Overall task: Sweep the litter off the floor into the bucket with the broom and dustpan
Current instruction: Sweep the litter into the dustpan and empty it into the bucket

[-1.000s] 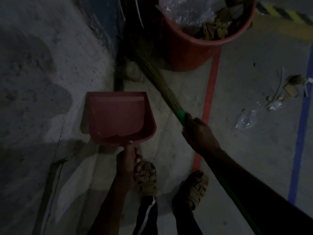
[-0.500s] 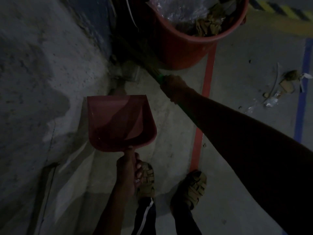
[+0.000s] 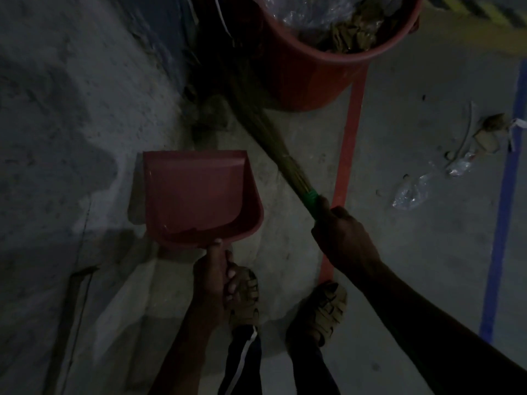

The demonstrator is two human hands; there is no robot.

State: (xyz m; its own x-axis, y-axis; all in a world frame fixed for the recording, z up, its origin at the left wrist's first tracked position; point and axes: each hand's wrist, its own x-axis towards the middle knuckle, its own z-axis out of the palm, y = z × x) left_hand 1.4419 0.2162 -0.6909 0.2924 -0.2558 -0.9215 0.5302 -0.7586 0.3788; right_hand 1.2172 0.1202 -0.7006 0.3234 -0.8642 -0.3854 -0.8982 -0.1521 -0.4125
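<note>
Dim light; head view looking down at the floor (image 3: 399, 280).

Left hand (image 3: 212, 276): fingers (image 3: 231, 283) curled tight round the handle of the red dustpan (image 3: 196, 198), thumb laid along the handle toward the pan. The pan lay just ahead of those fingers, its open lip pointing away from them; inside looked bare, though the light was poor.

Right hand (image 3: 340, 233): fingers wrapped round the broom (image 3: 273, 149) at its green collar. The bristles ran up and to the left from that grip, ending in the dark corner beside the base of the red bucket (image 3: 308, 78). Bristle tips too dark to make out.

Bucket stood well ahead of both hands, filled with clear plastic and brown scraps up to the rim.

Litter (image 3: 445, 166) (clear plastic wrap, a pale strip, small brown bits) lay on the floor to the right of the right-hand fingers, well apart, between a red floor line (image 3: 346, 155) and a blue floor line (image 3: 504, 195).

Two sandalled feet stood just behind the hands.
</note>
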